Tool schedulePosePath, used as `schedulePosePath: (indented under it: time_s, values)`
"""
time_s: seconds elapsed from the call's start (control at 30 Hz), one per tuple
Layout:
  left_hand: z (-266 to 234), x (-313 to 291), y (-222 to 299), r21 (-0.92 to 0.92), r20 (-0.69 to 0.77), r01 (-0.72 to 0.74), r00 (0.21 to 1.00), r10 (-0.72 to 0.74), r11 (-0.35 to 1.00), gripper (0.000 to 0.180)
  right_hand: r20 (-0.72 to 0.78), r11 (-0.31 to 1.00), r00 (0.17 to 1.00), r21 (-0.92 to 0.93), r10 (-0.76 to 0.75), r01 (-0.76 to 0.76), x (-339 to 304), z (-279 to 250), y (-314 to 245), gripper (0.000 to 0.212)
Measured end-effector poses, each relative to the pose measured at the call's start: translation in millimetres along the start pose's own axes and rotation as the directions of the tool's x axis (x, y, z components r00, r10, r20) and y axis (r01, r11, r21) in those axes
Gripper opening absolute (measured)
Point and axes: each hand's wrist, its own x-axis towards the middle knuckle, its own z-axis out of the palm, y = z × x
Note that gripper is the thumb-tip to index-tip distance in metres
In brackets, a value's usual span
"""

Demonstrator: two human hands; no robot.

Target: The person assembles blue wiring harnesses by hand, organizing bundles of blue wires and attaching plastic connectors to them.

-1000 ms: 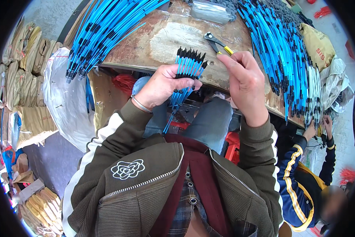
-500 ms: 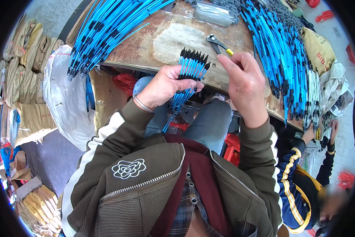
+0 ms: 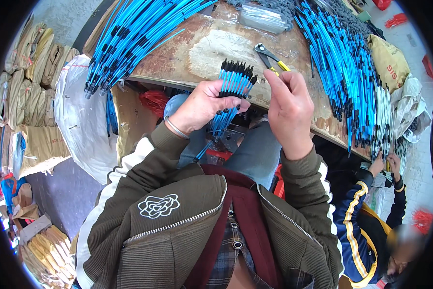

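Observation:
My left hand (image 3: 202,107) is closed around a bundle of thin blue cables (image 3: 235,83) with black sleeves and pointed black tips. The tips fan upward above the fist, and the blue lengths hang down between my knees. To the right of the bundle, apart from it, is my right hand (image 3: 291,110), raised with thumb and forefinger pinched together. Whether anything sits in that pinch is too small to tell. Just beyond its fingertips, pliers (image 3: 263,50) with yellow-and-black handles lie on the wooden table (image 3: 170,60), partly covered by my hand.
Long blue cables (image 3: 125,45) are heaped at the table's left, and more (image 3: 339,77) at the right beside white ones (image 3: 383,113). A clear plastic pack (image 3: 264,18) lies at the back. At lower right, a co-worker's hand (image 3: 376,164) touches the white cables. Wrapped bundles (image 3: 33,101) stand at left.
My right hand has moved slightly left and down, nearer the bundle, and its fingers have drawn closer together. My left hand keeps its hold. The co-worker's hands have come closer together.

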Motion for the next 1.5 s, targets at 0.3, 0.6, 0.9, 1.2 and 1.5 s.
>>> schedulePosePath:
  time_s: [0.3, 0.6, 0.9, 1.2, 1.5]
  values:
    - [-1, 0, -1, 0.036, 0.018, -0.029, 0.999, 0.029, 0.999, 0.026, 0.000, 0.994, 0.998, 0.096, 0.055, -0.055, -1, 5, -1, 0.024]
    - [-5, -1, 1, 0.059, 0.040, 0.002, 0.999, -0.005, 0.998, 0.029, 0.062, 0.969, 0.998, 0.247, 0.011, -0.026, 9, 1, 15, 0.022]
    - [-6, -1, 4, 0.073, 0.055, 0.005, 0.998, -0.009, 0.997, 0.029, 0.085, 0.946, 0.996, 0.322, 0.006, -0.034, 10, 3, 12, 0.019]
    - [-5, -2, 5, 0.086, 0.054, 0.011, 0.998, -0.016, 0.996, 0.029, 0.091, 0.982, 0.985, 0.135, -0.143, 0.130, 16, -2, 15, 0.029]
    - [-4, -3, 7, 0.106, 0.059, 0.018, 0.998, -0.025, 0.994, 0.029, 0.083, 0.986, 0.989, 0.127, -0.121, 0.110, 15, -3, 10, 0.030]
